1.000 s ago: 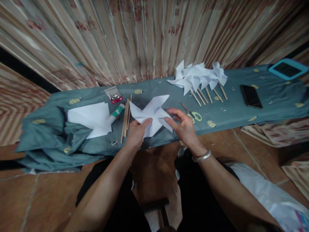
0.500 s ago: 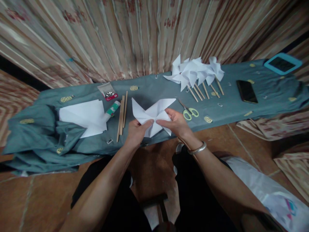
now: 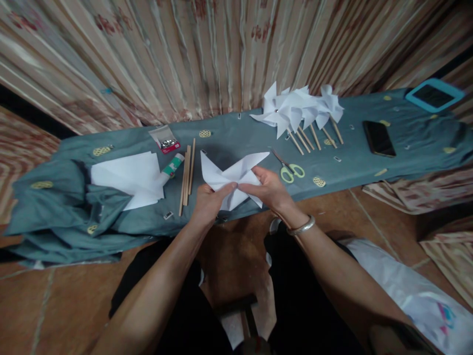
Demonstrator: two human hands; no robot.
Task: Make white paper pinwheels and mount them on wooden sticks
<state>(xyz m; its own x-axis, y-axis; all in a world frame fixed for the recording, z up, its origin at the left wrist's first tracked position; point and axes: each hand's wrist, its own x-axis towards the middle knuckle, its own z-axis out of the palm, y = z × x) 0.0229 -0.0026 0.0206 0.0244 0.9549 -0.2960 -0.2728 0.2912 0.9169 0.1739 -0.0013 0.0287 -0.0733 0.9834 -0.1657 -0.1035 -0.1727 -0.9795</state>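
Pleated beige curtain with reddish prints (image 3: 207, 59) hangs beyond both hands, behind a long, narrow surface draped in grey-green cloth with yellow pineapple motifs (image 3: 225, 135). Past the right hand (image 3: 272, 190), farther off, lie several white paper pinwheels on wooden sticks (image 3: 284, 109); well left of the left hand (image 3: 211, 201) sits a loose stack of white paper sheets (image 3: 125, 172). Both hands pinch a white folded-paper pinwheel without a stick (image 3: 240, 170) over the near part of the cloth, thumbs on top and almost meeting at its middle. Pressing evenly there should keep the corners gathered at the centre, and a light grip elsewhere should spare the curled blades. It looks crisp and star-like, two pointed blades flaring away from the hands; thumbs hide its centre. Pale wooden rods (image 3: 187, 177) lie just left of the left hand, green-handled scissors (image 3: 291, 172) just beyond the right.
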